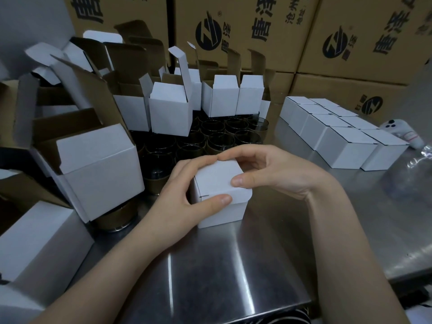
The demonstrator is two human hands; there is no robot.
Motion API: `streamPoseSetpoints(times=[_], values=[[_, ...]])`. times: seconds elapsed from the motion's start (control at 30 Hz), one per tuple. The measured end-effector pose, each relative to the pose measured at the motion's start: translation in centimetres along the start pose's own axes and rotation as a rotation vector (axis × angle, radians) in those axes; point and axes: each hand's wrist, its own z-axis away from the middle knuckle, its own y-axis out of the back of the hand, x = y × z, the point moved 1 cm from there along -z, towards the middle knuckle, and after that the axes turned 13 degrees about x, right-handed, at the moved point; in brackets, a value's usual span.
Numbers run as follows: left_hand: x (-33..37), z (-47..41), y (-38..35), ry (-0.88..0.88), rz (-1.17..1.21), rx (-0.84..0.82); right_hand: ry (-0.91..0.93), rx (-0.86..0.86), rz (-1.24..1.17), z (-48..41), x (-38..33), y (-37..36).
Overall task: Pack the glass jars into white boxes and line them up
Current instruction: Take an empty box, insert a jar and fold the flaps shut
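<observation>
Forearms stretch in from the near edge over a steel table (pixel 210 265) and meet at a small white box (pixel 222 206) standing in the middle of it. The left hand (pixel 177 195) grips the box from its left side, thumb pressed on the front lip of the lid and fingers curled over the far top edge. The right hand (pixel 275 169) grips it from the right, thumb on the lid and index finger bent onto the far edge, touching the left fingertips. The lid lies almost flat; what is inside is hidden.

To the near left, a larger open box (pixel 100 174) leans on top of a dark jar (pixel 112 220). Just beyond the hands stands a tight cluster of dark glass jars (pixel 210 136), and behind them a crowd of open boxes (pixel 170 111) with flaps raised. To the right, closed boxes (pixel 339 132) sit touching in two neat rows running near to far. Brown printed cartons (pixel 350 43) are stacked along the far side.
</observation>
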Motion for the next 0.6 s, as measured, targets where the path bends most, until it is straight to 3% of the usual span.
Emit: streamPoseSetpoints(times=[0.6], values=[[-0.35, -0.15, 0.17, -0.036, -0.002, 0.057, 0.059, -0.015, 0.125, 0.75, 0.35, -0.33]])
